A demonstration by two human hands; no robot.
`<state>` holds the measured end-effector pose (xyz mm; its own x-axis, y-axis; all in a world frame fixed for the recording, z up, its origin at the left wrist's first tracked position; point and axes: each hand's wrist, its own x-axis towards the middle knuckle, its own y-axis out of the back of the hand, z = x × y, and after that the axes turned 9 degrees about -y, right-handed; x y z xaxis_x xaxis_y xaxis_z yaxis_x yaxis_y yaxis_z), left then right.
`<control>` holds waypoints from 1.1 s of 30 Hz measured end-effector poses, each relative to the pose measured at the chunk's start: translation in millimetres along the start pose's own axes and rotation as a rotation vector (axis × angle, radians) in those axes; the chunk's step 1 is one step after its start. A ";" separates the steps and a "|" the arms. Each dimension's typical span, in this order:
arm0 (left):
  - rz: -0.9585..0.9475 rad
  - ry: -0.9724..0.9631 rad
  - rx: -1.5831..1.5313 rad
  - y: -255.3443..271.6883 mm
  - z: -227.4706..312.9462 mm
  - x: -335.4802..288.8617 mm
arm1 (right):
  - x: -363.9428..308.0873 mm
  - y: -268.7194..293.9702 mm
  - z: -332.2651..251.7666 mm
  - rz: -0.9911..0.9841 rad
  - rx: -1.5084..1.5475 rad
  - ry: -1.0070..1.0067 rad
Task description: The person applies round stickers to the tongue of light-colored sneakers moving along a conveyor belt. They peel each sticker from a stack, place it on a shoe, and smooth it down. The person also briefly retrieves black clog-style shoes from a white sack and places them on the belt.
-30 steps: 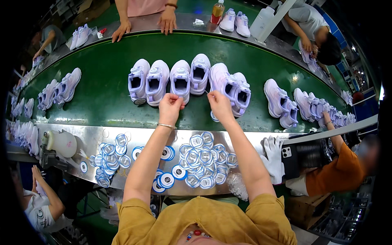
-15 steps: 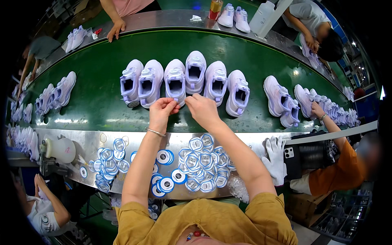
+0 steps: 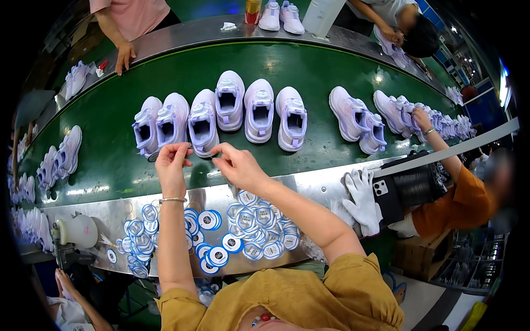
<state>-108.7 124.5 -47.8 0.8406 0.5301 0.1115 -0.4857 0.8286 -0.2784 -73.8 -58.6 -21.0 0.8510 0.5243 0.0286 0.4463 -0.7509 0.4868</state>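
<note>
Pale lilac-white sneaker (image 3: 202, 121): upright on its sole on the green conveyor belt (image 3: 309, 71), opening up, third from the left in a row of six like shoes. It lies at the belt's near edge, just beyond the steel bench (image 3: 314, 187).

Left hand (image 3: 171, 165) and right hand (image 3: 238, 165): raised at the sneaker's near end, fingers pinched toward each other; whatever small item they pinch is too small to tell.

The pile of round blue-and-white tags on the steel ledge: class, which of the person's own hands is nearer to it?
Right. The right hand is just above the tag pile; the left hand is farther left, near the shoes.
</note>
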 end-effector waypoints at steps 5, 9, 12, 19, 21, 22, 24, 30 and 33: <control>-0.083 -0.032 0.015 2.0 5.0 -11.6 | -8.7 3.6 3.0 -0.249 0.458 -0.157; -0.158 -0.042 0.025 -1.6 8.6 -20.5 | 0.3 18.3 3.6 -0.276 0.429 -0.181; -0.189 -0.004 0.012 -19.3 12.5 -29.8 | 15.6 10.6 12.3 -0.142 0.486 -0.181; -0.132 -0.018 0.156 -19.8 -3.8 -21.7 | 32.8 -6.4 3.4 0.200 -0.025 0.131; -0.071 -0.080 0.230 -18.9 -3.5 -19.0 | 35.5 -7.1 0.3 0.346 -0.256 0.353; -0.040 -0.111 0.268 -18.2 -2.4 -17.2 | 37.3 -6.1 -4.1 0.384 -0.326 0.422; -0.027 -0.085 0.142 -18.0 3.8 -14.7 | 44.0 -9.3 -0.2 0.417 -0.248 0.495; -0.174 -0.118 0.024 -9.2 4.2 -19.1 | 46.0 -8.3 -3.1 -0.088 0.516 -0.038; -0.188 -0.082 -0.007 -7.2 6.1 -19.5 | 49.9 -6.0 -6.9 -0.188 0.615 -0.154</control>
<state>-123.0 109.3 -42.1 0.8938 0.3790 0.2398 -0.3199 0.9135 -0.2515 -35.9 -25.1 -16.5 0.7530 0.6394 -0.1554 0.6286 -0.7688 -0.1174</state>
